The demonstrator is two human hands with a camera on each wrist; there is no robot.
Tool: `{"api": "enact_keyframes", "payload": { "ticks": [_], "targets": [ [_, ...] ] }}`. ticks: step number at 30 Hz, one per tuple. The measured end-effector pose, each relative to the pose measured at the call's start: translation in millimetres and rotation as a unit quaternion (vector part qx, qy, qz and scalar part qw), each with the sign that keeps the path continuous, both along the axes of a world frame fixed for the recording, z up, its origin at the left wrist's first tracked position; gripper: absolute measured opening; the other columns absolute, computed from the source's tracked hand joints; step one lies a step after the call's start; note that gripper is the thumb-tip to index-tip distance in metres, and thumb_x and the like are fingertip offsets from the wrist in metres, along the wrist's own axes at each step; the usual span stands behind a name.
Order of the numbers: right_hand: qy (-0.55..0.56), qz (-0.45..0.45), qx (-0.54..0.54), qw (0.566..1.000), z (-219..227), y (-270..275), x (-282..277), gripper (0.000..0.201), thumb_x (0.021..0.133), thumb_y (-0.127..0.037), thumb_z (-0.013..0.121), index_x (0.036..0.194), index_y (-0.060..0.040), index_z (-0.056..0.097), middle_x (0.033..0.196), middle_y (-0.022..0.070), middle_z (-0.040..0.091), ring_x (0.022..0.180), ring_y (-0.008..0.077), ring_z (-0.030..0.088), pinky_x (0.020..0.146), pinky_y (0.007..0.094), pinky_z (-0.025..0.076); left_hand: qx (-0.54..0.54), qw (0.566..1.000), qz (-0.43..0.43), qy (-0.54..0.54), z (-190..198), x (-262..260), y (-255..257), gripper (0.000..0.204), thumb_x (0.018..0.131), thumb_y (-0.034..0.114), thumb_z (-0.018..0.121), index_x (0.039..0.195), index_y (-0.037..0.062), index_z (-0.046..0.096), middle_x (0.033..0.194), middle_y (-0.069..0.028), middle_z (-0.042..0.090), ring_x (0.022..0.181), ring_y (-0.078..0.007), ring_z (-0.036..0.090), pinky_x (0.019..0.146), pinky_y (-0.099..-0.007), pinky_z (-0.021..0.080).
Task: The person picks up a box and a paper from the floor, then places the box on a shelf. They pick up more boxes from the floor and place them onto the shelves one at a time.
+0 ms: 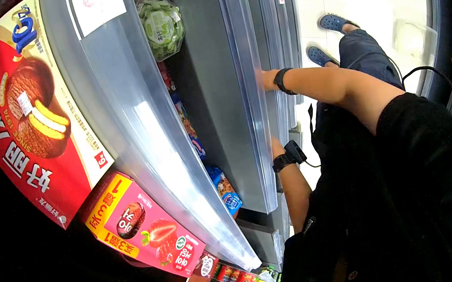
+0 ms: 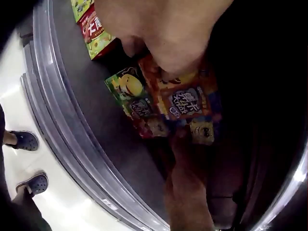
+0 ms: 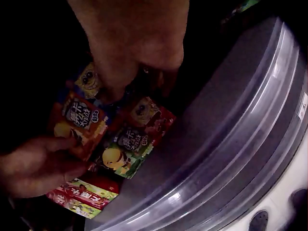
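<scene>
our left hand (image 3: 36,167) grips the orange pack (image 3: 79,118) beside the green pack (image 3: 129,147), can't tell if our right hand (image 3: 134,41) does tbh

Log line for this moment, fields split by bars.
left hand: grips orange packet | right hand: touches its blue end | green-and-red packet: beside it, on shelf

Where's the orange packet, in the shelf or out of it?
In: the left wrist view shows the orange packet between the left hand and right hand, inward of the clear shelf lip.
</scene>
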State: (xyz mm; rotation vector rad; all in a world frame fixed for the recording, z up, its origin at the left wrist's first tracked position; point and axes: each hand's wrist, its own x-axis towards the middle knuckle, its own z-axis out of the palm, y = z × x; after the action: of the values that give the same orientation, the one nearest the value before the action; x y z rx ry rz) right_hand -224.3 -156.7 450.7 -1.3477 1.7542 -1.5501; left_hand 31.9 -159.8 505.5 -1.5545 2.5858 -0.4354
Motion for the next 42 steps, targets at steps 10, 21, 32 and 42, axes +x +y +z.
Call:
{"api": "enact_keyframes", "payload": {
  "ticks": [10,21,32,42],
  "targets": [
    [0.024,0.015,0.035,0.999,-21,8,10,0.017,0.075,-0.019,0.067,0.084,-0.0050,0.069,0.089,0.0160,0.068,0.081,0.0353,0.065,0.073,0.0451,0.052,0.064,0.993,0.044,0.089,-10,3,-2,0.038,0.093,0.022,0.058,0.124,0.0006,0.054,0.121,-0.0162,0.058,0.110,-0.0292,0.057,0.093,-0.0419,0.045],
    [0.102,0.033,0.092,0.990,-50,-3,32,0.017,0.075,-0.020,0.067,0.083,-0.0055,0.069,0.088,0.0161,0.068,0.080,0.0364,0.065,0.070,0.0454,0.053,0.176,0.949,0.125,0.229,-23,4,-11,0.045,0.094,0.022,0.057,0.132,-0.0009,0.048,0.130,-0.0160,0.054,0.118,-0.0287,0.053,0.099,-0.0395,0.042],
    [-0.086,-0.053,-0.021,0.995,-13,3,32,0.023,0.069,-0.015,0.069,0.089,-0.0052,0.066,0.094,0.0115,0.067,0.090,0.0333,0.062,0.076,0.0455,0.051,0.319,0.917,0.107,0.215,-57,42,-56,0.060,0.095,0.026,0.057,0.144,0.0000,0.034,0.142,-0.0151,0.045,0.124,-0.0269,0.049,0.101,-0.0380,0.040],
    [-0.043,-0.065,0.040,0.996,-24,6,44,0.049,0.078,-0.017,0.064,0.126,-0.0110,0.058,0.116,0.0122,0.059,0.105,0.0295,0.056,0.069,0.0422,0.054,0.313,0.923,-0.016,0.225,-58,67,-76,0.039,0.100,0.014,0.047,0.131,-0.0091,0.045,0.133,-0.0195,0.054,0.119,-0.0289,0.056,0.100,-0.0351,0.047]
  ]
}}
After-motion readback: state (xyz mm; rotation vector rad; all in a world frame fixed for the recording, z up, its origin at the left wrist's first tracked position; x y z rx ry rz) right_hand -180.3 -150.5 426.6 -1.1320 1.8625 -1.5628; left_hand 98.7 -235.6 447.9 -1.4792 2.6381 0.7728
